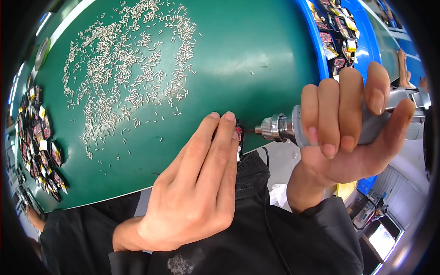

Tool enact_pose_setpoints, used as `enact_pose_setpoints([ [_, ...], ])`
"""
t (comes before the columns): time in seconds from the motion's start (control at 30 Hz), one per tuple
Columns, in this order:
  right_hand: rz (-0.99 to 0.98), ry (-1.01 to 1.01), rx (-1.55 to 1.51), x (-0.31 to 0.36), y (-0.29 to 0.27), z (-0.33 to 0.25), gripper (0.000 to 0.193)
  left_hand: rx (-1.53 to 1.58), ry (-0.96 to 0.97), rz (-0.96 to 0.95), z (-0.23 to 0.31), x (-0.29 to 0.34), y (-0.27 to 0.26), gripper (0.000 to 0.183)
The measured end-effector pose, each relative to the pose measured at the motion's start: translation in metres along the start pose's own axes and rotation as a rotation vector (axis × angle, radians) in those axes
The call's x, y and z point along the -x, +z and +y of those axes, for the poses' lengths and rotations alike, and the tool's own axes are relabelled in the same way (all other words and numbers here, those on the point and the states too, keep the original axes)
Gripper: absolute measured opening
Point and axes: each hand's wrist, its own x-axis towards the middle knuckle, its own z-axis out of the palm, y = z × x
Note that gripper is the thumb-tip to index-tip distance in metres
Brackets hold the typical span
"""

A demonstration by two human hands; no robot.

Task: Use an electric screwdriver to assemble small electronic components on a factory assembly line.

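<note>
My right hand is wrapped round a grey electric screwdriver with a silver collar. The tool lies level, its thin bit pointing left. At the bit's tip is a small black housing with a red circuit board showing, near the front edge of the green table. My left hand has its fingers stretched together over this housing and grips it from the left; the thumb and most of the piece are hidden beneath them. Whether the bit sits in a screw is too small to tell.
Many short silver screws lie scattered on the green table. A pile of black housings stands at the left edge. More fill a blue bin at the far right. Other people's arms show at the rim.
</note>
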Motion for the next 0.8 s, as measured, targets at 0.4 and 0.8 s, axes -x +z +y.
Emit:
enact_pose_setpoints([
  [0.4,-0.101,0.023,0.117,-0.013,0.024,0.007,0.026,0.083,0.022,0.057,-0.010,0.003,0.004,0.039],
  [0.8,-0.079,-0.113,-0.060,-0.010,0.023,0.004,0.020,0.083,0.030,0.094,-0.002,0.011,-0.011,0.036],
])
